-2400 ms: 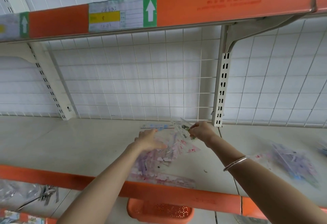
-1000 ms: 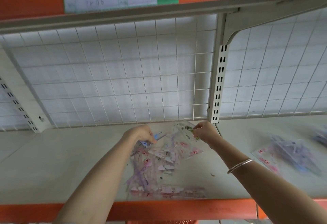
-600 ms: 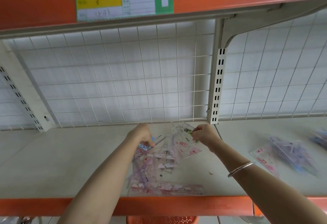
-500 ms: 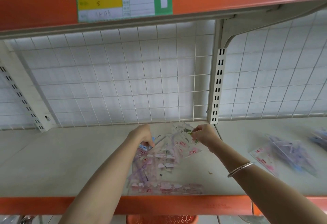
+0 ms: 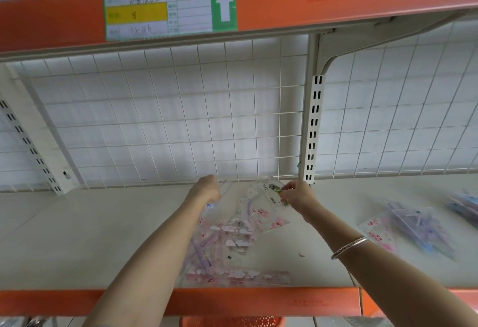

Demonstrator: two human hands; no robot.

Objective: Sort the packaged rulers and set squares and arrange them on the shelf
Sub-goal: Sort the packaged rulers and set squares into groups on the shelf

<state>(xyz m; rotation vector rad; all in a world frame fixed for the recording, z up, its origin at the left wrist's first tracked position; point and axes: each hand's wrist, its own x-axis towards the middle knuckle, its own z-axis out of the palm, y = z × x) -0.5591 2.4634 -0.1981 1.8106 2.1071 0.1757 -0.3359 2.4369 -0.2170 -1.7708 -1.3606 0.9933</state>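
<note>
My right hand [image 5: 297,196] still pinches a corner of the green-printed packet [image 5: 269,193]. My left hand [image 5: 207,189] has risen off the pile to the packet's other edge; its fingers are hidden, so I cannot tell its grip. The packet spans between both hands, above the pink pile [image 5: 227,244] on the shelf [image 5: 77,236]. A second pile [image 5: 413,228] lies well apart, to the right.

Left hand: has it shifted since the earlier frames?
Yes. The left hand has reached further back, now close to the foot of the wire grid.
</note>
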